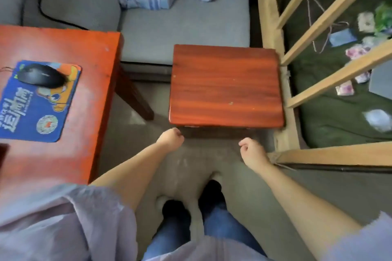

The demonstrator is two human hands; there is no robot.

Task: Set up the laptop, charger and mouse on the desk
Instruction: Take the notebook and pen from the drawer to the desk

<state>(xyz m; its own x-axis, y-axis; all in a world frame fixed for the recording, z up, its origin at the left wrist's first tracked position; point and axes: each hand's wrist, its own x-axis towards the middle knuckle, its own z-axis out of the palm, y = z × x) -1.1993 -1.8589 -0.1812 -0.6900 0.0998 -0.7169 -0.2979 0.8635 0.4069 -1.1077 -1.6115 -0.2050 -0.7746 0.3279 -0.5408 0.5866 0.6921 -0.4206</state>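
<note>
Head view: mouse [41,75] lies on desk [89,53], left of both hands [212,144].
</note>
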